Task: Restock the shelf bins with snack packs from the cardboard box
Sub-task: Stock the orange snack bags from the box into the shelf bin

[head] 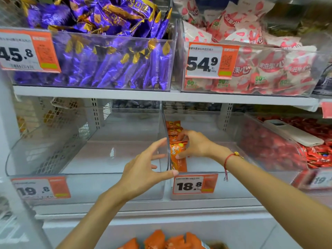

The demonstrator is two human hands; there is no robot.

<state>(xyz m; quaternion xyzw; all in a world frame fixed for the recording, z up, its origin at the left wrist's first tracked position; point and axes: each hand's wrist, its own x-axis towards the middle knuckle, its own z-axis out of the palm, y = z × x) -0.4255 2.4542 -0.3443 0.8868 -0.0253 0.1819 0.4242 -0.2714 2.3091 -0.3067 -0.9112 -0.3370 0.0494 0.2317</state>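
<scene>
Several orange snack packs stand in a row against the left wall of the clear middle bin, which is priced 18.8. My right hand is inside that bin and presses the packs from the right side. My left hand rests with straight fingers on the clear divider wall at the bin's front left corner. More orange packs show at the bottom edge, with a cardboard box corner only just visible.
The clear bin to the left, tagged 19.8, holds nothing. A bin of red packs at the right has a white phone lying on it. Above the shelf edge sit bins of purple packs and white-red packs.
</scene>
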